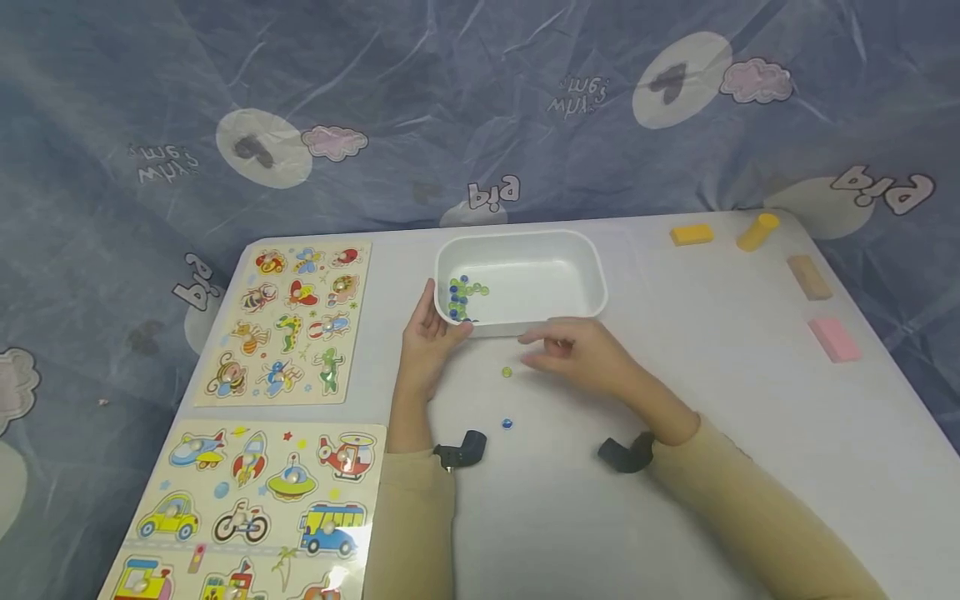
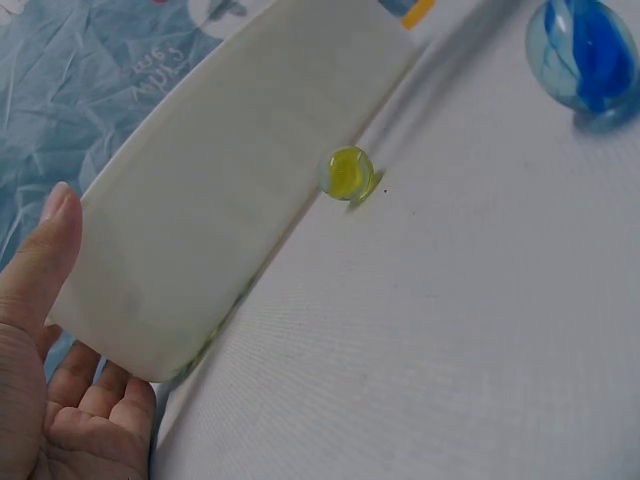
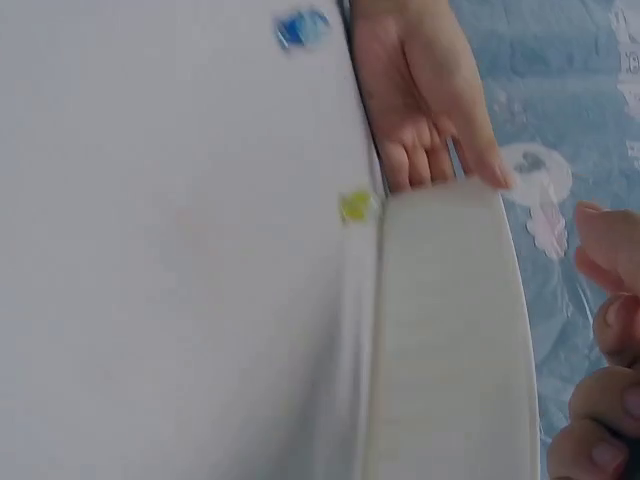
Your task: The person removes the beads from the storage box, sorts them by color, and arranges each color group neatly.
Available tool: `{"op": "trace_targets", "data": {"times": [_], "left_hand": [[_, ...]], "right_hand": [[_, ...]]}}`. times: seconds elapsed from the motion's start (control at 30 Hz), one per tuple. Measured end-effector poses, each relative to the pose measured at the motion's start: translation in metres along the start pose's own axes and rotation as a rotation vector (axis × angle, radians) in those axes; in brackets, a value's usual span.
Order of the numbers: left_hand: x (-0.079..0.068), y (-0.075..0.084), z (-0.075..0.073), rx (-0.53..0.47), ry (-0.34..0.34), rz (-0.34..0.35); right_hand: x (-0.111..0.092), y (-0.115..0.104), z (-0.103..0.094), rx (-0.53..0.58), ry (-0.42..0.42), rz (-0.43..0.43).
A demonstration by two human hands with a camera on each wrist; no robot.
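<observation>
A white rectangular plastic basin (image 1: 555,292) stands on the table, with several green and blue glass marbles (image 1: 459,302) gathered at its left end. My left hand (image 1: 429,346) grips the basin's near left corner, thumb (image 2: 62,250) against the outside and the other fingers around the end. Close to the near right side of the basin is my right hand (image 1: 581,354), its fingers loosely bent, thumb and forefinger apart, nothing visible between them. One yellow-green marble (image 1: 507,372) lies on the table just in front of the basin, and a blue marble (image 1: 507,423) lies nearer to me.
Left of my arm lie two wooden peg puzzles, one with insects (image 1: 356,333) and one with vehicles (image 1: 375,467). Toward the right edge are a yellow block (image 1: 692,234), a yellow cylinder (image 1: 757,232), a brown block (image 1: 809,277) and a pink block (image 1: 835,339).
</observation>
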State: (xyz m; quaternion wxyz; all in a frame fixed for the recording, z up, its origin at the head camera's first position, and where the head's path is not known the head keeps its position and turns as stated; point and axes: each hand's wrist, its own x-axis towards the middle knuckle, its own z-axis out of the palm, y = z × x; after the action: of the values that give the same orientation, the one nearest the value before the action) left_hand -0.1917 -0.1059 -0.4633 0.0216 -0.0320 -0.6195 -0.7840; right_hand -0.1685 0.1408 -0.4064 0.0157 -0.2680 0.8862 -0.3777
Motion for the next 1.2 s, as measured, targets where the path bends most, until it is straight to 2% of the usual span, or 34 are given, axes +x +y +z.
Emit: {"op": "trace_targets", "data": {"times": [0.17, 0.27, 0.53, 0.8, 0.97, 1.2], "left_hand": [[0.000, 0.000, 0.000, 0.005, 0.001, -0.007], [0.000, 0.001, -0.001, 0.010, 0.007, -0.014], [0.000, 0.002, -0.003, 0.017, 0.010, -0.035], [0.002, 0.001, -0.001, -0.031, 0.000, -0.031], [0.001, 0.003, 0.000, -0.029, 0.002, -0.029], [0.001, 0.003, -0.001, -0.017, 0.003, -0.024]], "right_hand": [[0.028, 0.010, -0.016, -0.122, 0.083, -0.036], [0.045, 0.015, -0.017, -0.184, 0.084, -0.030], [0.085, 0.022, -0.009, -0.162, -0.028, 0.096], [0.120, 0.031, 0.010, -0.191, -0.139, 0.216], [0.132, 0.036, 0.020, -0.230, -0.175, 0.230], [0.137, 0.032, 0.024, -0.265, -0.198, 0.228]]}}
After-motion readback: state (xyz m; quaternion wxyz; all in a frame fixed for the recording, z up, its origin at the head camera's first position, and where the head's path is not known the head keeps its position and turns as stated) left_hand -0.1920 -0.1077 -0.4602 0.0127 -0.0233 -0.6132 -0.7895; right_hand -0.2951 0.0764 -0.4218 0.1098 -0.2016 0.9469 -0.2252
